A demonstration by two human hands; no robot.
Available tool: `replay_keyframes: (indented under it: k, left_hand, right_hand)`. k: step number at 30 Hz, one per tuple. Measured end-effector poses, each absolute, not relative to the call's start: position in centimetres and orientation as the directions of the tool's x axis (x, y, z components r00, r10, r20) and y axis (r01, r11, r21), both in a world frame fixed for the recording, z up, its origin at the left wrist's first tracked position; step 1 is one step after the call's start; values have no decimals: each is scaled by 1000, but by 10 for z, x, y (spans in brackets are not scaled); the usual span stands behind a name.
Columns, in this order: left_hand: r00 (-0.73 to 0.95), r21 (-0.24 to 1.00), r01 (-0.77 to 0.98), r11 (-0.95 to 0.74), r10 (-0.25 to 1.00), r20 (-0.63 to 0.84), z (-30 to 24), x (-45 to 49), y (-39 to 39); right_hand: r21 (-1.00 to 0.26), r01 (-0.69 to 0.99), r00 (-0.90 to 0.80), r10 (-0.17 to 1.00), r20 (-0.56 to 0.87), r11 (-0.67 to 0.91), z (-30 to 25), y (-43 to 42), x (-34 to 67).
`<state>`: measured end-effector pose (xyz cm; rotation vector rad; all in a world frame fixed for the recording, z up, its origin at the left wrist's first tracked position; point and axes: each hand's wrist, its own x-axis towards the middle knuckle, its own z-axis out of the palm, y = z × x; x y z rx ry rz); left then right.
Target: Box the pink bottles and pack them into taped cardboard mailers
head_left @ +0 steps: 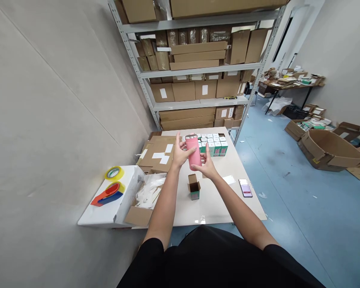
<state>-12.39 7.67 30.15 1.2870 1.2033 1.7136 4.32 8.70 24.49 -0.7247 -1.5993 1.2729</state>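
Note:
Above the white table [219,202], a pink tumbler [192,149] with a metallic top is held up between both hands, tilted slightly. My left hand [180,152] grips its upper part, the thumb across the front. Around the lower part and base, my right hand [208,166] has its thumb and some fingers, the index finger pointing up. Below the tumbler, a small green-and-brown box [194,192] stands on the table with its flap up. Behind the hands are rows of small green-and-white boxes [217,148], partly hidden by the tumbler and fingers.
A phone [245,188] and white paper [229,179] lie at right. Flattened cardboard [153,154] and a carton of white plastic [147,194] are at left, beside a tape dispenser [108,195]. Shelving [198,105] stands behind. Large cartons [324,154] and another person's arm are far right.

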Motion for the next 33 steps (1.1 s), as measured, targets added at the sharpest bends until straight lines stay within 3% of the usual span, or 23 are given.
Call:
replay_keyframes:
  k: [4, 9, 14, 20, 26, 33]
  left_hand:
    - [-254, 932, -64, -355, 909, 329, 297, -126, 79]
    - [-315, 946, 0, -323, 898, 307, 294, -129, 83]
    - [-291, 947, -54, -317, 912, 289, 294, -128, 82]
    - [-338, 963, 6, -270, 906, 256, 293, -126, 83]
    - [-256, 957, -87, -278, 934, 248, 291, -127, 83]
    - [-297, 975, 14, -224, 930, 218, 290, -125, 85]
  right_hand:
    - [-954, -175, -452, 841, 297, 243, 239, 87, 43]
    - [-965, -102, -389, 882, 264, 244, 237, 86, 44]
    - [-962, -195, -485, 834, 262, 190, 235, 88, 42]
    - [-968, -164, -418, 875, 243, 191, 233, 89, 43]
    - [-965, -260, -558, 810, 181, 36, 227, 89, 45]
    - [-968, -245, -459, 872, 171, 61, 224, 92, 45]
